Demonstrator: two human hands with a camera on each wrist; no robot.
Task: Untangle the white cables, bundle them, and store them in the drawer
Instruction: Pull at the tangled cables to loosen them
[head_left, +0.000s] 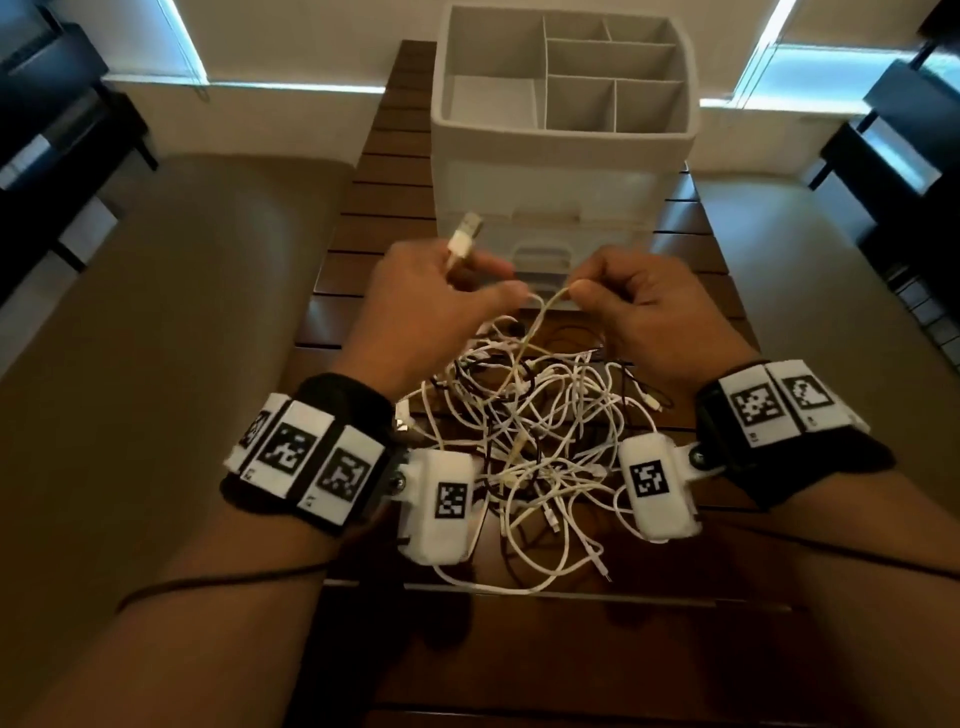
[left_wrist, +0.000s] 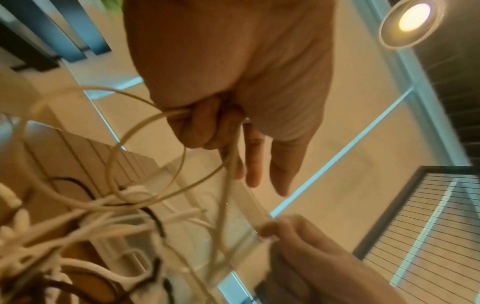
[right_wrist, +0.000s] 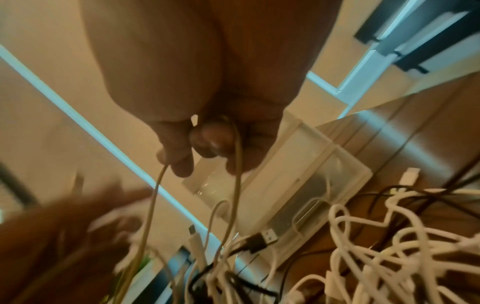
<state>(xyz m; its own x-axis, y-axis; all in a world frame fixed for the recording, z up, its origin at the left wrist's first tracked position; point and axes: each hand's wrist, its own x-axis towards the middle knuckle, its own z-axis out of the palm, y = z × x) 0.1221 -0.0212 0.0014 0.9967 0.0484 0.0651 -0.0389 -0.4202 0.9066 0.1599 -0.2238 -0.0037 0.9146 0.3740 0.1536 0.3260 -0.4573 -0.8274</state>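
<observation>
A tangle of white cables (head_left: 524, 447) mixed with a few black ones lies on the wooden table, between my wrists. My left hand (head_left: 441, 301) grips one off-white cable near its USB plug (head_left: 465, 234), which sticks up above the fingers. My right hand (head_left: 613, 301) pinches the same cable (head_left: 535, 322) a little further along; the strand sags between both hands and runs down into the pile. In the left wrist view the cable (left_wrist: 182, 113) passes under curled fingers. In the right wrist view two strands (right_wrist: 236, 164) hang from the fingertips. The drawer (head_left: 545, 260) stands shut just behind my hands.
A white organiser (head_left: 563, 140) with several open top compartments sits on the table above the drawer. Tan seat cushions (head_left: 156, 322) flank the narrow slatted table (head_left: 384, 208) on both sides. Dark furniture stands at the far left and right.
</observation>
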